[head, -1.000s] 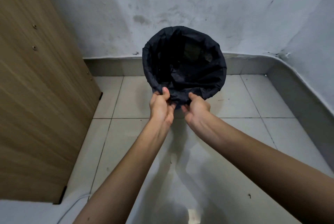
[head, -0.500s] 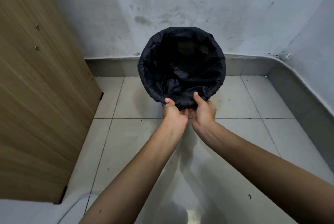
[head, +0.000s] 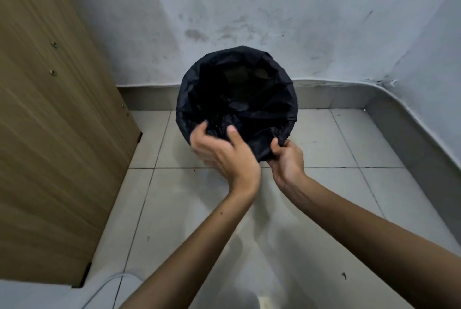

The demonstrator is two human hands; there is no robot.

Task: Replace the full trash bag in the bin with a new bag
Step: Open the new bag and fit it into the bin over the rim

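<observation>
A round bin stands on the tiled floor against the back wall, fully wrapped by a black trash bag [head: 239, 89] folded over its rim, so the bin's own wall is hidden. My left hand [head: 224, 151] is at the near rim, blurred, its fingers and thumb curled into the crumpled plastic just inside the opening. My right hand [head: 287, 159] pinches the folded bag edge at the near-right rim. The bag's inside looks dark, with a faint lighter patch deep down.
A wooden cabinet side [head: 50, 134] fills the left. Grey skirting [head: 349, 96] runs along the stained wall and curves round the right corner. A white cable [head: 104, 286] lies on the floor at the lower left.
My hands, close together at the near rim, have parted. The left reached up into the bag's mouth; the right slid rightwards along the rim. The view moved closer.
</observation>
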